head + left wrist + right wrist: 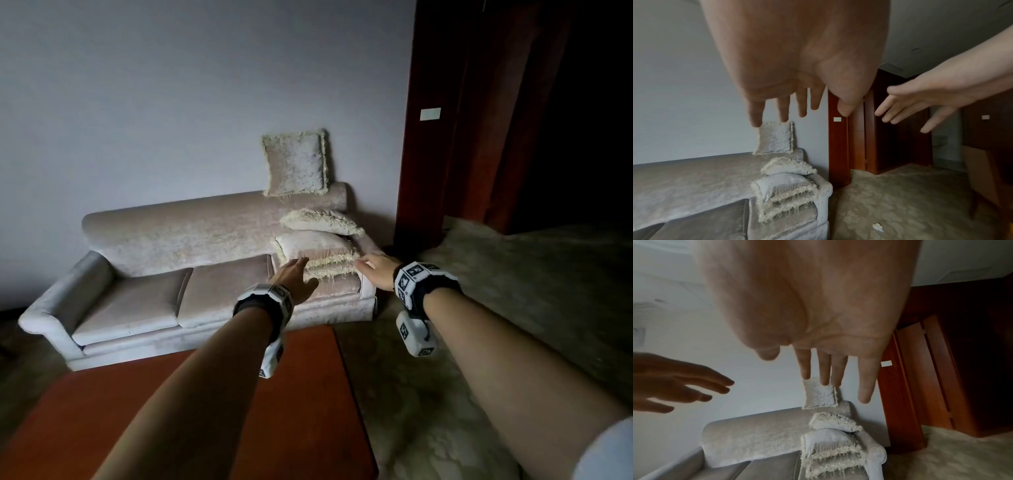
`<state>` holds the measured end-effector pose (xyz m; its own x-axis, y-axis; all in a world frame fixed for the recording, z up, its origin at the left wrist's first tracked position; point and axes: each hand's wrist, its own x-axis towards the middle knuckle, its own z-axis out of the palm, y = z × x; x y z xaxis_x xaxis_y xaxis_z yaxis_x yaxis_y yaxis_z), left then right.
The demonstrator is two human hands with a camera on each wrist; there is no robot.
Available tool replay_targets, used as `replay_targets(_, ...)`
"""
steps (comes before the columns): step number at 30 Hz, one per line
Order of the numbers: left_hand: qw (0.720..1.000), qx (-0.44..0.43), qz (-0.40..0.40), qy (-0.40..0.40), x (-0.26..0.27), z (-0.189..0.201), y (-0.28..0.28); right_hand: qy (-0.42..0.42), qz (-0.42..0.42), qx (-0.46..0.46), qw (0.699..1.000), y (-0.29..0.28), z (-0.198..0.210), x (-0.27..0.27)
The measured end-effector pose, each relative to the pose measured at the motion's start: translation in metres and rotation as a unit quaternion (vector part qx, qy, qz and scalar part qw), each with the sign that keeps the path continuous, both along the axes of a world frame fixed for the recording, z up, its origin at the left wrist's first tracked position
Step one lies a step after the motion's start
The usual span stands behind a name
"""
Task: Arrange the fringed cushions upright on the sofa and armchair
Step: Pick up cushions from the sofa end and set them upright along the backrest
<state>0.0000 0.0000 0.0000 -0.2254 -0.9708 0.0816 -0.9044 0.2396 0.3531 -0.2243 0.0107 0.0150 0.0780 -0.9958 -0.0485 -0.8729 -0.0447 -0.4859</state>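
Note:
A pale velvet sofa (144, 301) stands against the wall. At its right end lies a stack of fringed cushions (317, 251), lying flat, with a smaller cushion (322, 222) on top. Another fringed cushion (294, 164) stands upright on the sofa's backrest, leaning on the wall. My left hand (296, 275) reaches toward the stack's left side, fingers straight, holding nothing. My right hand (375, 270) reaches toward the stack's right corner, fingers also extended and empty. Both wrist views show the stack (785, 193) (830, 451) still some way beyond the spread fingers.
A reddish-brown wooden table (212, 411) sits between me and the sofa. Patterned carpet (445, 377) covers the floor on the right. A dark wooden door frame (428, 137) with a white switch plate (430, 113) stands right of the sofa. No armchair shows.

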Motion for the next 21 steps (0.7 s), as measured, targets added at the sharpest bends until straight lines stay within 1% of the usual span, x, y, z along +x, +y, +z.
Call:
replay_targets(3, 1.0, 0.006, -0.026, -0.009, -0.042, 0.003, -0.005, 0.034, -0.024, -0.032, 0.999, -0.005, -0.007, -0.039)
replay_targets(6, 0.999, 0.006, -0.048, -0.016, -0.083, 0.006, -0.012, 0.042, -0.028, -0.048, 0.998, -0.006, -0.008, -0.075)
replay_targets(9, 0.998, 0.01, -0.06, -0.02, -0.113, 0.004, -0.02, 0.056, -0.045, -0.059, 0.996, -0.011, -0.014, -0.104)
replay_targets(13, 0.997, 0.016, -0.069, -0.032, -0.138, 0.003, -0.039, 0.058, -0.049, -0.059, 0.995, -0.026, -0.018, -0.132)
replay_targets(16, 0.997, 0.018, -0.069, -0.038, -0.149, -0.001, -0.06, 0.053, -0.051, -0.059, 0.996, -0.046, -0.02, -0.143)
replay_targets(21, 0.996, 0.033, -0.062, -0.046, -0.178, -0.012, -0.111, 0.071, -0.039, -0.021, 0.996, -0.097, -0.029, -0.166)
